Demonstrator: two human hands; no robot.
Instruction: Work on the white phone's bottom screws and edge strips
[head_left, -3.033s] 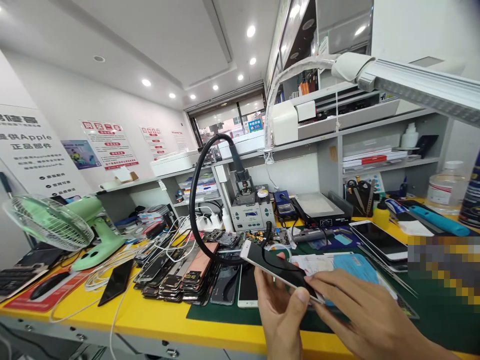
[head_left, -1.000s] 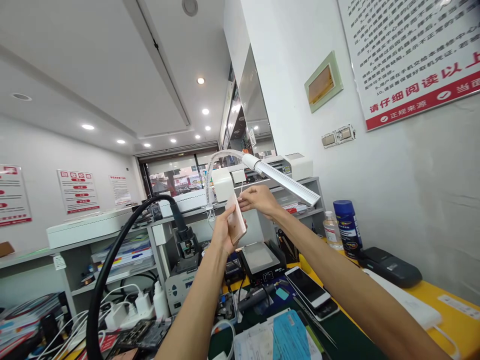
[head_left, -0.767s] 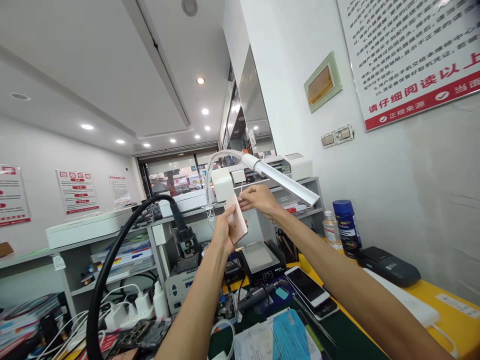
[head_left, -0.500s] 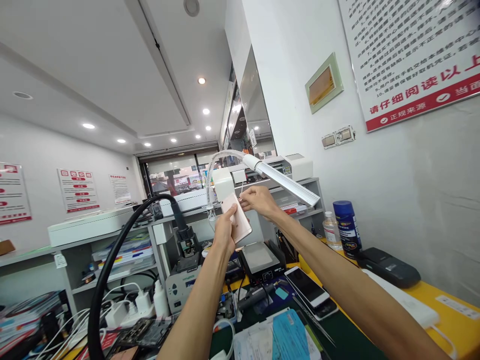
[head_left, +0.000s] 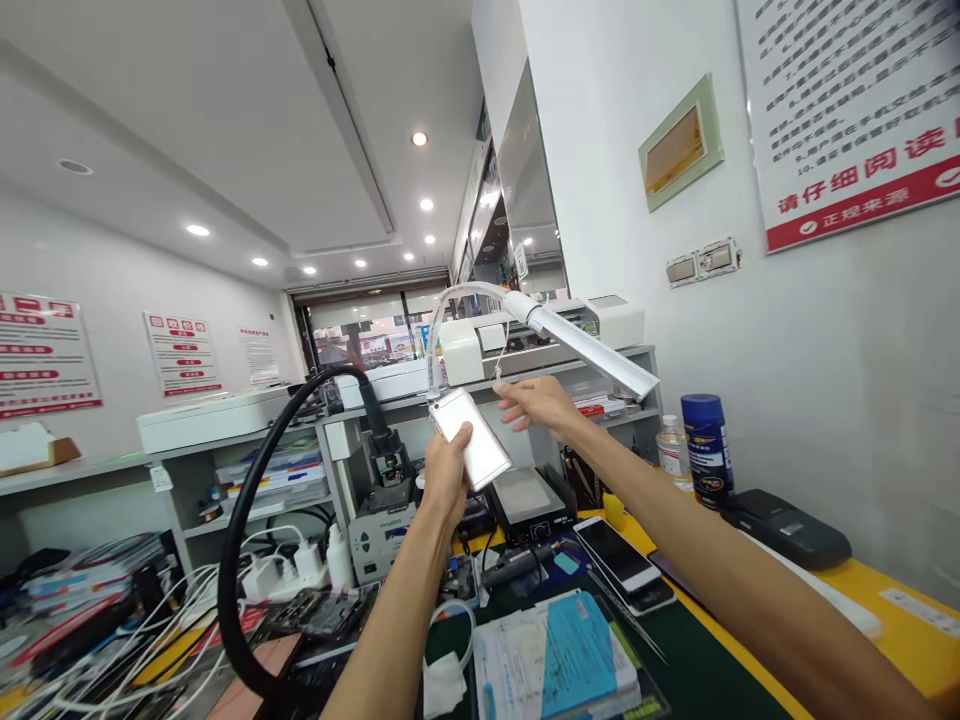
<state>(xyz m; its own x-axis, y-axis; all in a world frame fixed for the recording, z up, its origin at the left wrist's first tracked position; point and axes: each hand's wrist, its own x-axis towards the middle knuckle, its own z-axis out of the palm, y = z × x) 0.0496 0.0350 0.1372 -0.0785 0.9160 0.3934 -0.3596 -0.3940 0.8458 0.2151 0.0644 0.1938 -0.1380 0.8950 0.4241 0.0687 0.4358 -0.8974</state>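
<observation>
My left hand (head_left: 448, 472) is closed around a pale gold smartphone (head_left: 484, 448), its thumb across the back cover. The phone is tilted, with its rear camera at the upper left corner. To its right, my right hand (head_left: 538, 402) is raised with the fingers apart and holds nothing. Just above those fingertips hangs a thin white cord (head_left: 501, 362); whether they touch it I cannot tell. The white tube lamp (head_left: 592, 350) on a bendable clear neck reaches over my right hand.
Below my arms, a blue-and-white box (head_left: 551, 655), tweezers (head_left: 628, 618) and a white-framed phone (head_left: 615, 552) lie on the bench. A black curved hose (head_left: 238, 540) arches at left beside tangled white cables. At right stand a blue spray can (head_left: 706, 450) and a clear bottle (head_left: 671, 446).
My right hand has opened its pinch and moved slightly away from the phone. The phone's back now catches more light. The view has turned a little to the left.
</observation>
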